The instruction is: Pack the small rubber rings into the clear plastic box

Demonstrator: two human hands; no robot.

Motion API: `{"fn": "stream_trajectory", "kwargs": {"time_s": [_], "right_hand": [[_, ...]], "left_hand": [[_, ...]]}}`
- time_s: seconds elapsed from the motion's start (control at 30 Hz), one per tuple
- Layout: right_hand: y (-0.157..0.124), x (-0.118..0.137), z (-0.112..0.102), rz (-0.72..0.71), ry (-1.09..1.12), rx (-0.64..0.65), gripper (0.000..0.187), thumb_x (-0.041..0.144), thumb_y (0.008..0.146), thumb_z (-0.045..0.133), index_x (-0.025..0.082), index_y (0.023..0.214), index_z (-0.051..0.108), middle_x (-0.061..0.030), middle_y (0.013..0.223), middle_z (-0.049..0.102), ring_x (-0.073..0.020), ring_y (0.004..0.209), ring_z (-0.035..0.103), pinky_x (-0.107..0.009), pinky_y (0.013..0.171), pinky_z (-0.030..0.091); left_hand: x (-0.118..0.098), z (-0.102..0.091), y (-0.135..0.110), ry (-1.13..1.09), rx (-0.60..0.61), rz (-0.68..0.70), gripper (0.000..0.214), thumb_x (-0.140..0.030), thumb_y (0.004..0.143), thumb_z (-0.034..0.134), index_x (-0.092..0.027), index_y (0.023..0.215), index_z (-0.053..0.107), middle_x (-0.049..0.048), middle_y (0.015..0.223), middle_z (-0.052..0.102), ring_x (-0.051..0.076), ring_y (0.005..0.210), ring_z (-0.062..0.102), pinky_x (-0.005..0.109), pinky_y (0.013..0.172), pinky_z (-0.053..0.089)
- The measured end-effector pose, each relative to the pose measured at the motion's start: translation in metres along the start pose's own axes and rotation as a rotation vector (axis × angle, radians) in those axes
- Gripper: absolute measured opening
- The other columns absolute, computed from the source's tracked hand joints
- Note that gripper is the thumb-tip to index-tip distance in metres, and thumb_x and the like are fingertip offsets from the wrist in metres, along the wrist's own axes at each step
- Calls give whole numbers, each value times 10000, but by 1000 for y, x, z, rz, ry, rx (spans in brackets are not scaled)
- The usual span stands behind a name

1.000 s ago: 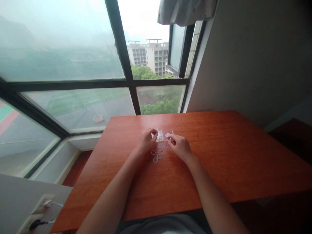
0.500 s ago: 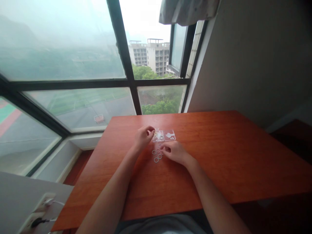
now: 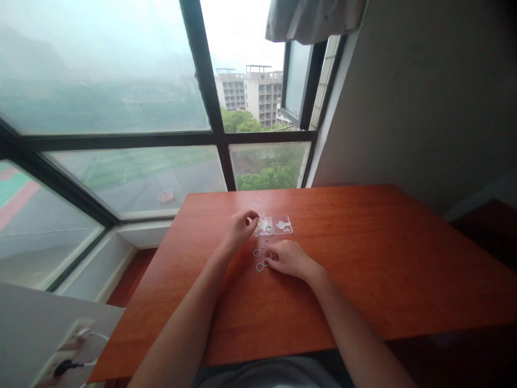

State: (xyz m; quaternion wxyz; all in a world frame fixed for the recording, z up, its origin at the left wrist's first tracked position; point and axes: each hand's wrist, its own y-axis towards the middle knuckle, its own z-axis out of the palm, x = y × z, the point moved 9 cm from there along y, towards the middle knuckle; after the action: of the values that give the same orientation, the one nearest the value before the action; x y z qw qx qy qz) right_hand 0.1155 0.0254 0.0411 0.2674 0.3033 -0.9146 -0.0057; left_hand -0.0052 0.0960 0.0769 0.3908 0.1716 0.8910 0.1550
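Observation:
At the left edge of a small clear plastic box [image 3: 265, 226], my left hand [image 3: 241, 226] has its thumb and fingers curled together on the rim. Small pieces lie inside the box, one of them ring-shaped and pale; the others are too small to name. Its lid [image 3: 283, 225] lies opened to the right and carries a white print. Nearer to me, several thin pale rings [image 3: 257, 253] are spread on the table. My right hand [image 3: 288, 258] is over them, fingertips pinched down on one ring [image 3: 265, 263], which they partly cover. Another ring [image 3: 260, 267] lies just left of it.
The reddish-brown wooden table [image 3: 363, 258] reaches to the window [image 3: 266, 161] at the back. A grey wall [image 3: 404, 108] rises on the right. At lower left, plugs sit in wall sockets [image 3: 75, 345] beside the table.
My right hand has shifted slightly toward me, from the upper rings down to a lower one. The left hand stays at the box. The view has moved very slightly.

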Motion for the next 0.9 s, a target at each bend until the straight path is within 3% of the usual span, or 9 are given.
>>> {"fn": "stream_trajectory", "kwargs": {"time_s": [0.2,0.5,0.77,0.9], "right_hand": [[1,-8,-9,56,29,-80,67,234,773,629,232,798,691,25,667,651,-107,594,549,-203,540,296],[-9,-43,-52,255,43,-469,151,311,815,560,207,823,669,15,589,592,-119,540,517,-211,547,327],[-11,-41,-56,252,12,-517,139,309,812,566,208,807,660,19,580,568,-119,539,502,-213,545,315],[-12,-40,-57,240,10,-531,140,303,819,557,208,818,660,15,592,568,-121,549,502,-212,554,320]], "left_hand": [[-2,1,0,-32,14,14,130,-234,795,552,-175,821,665,13,757,665,102,599,551,202,572,432],[-10,15,-2,-110,95,34,139,-245,799,557,-154,806,663,20,715,649,97,573,526,203,542,416],[-43,34,-11,-255,284,66,152,-261,814,570,-140,811,662,14,698,639,76,552,508,180,511,397],[-51,35,-12,-263,299,71,107,-215,788,588,-135,779,658,8,675,629,75,553,505,179,514,393]]}}
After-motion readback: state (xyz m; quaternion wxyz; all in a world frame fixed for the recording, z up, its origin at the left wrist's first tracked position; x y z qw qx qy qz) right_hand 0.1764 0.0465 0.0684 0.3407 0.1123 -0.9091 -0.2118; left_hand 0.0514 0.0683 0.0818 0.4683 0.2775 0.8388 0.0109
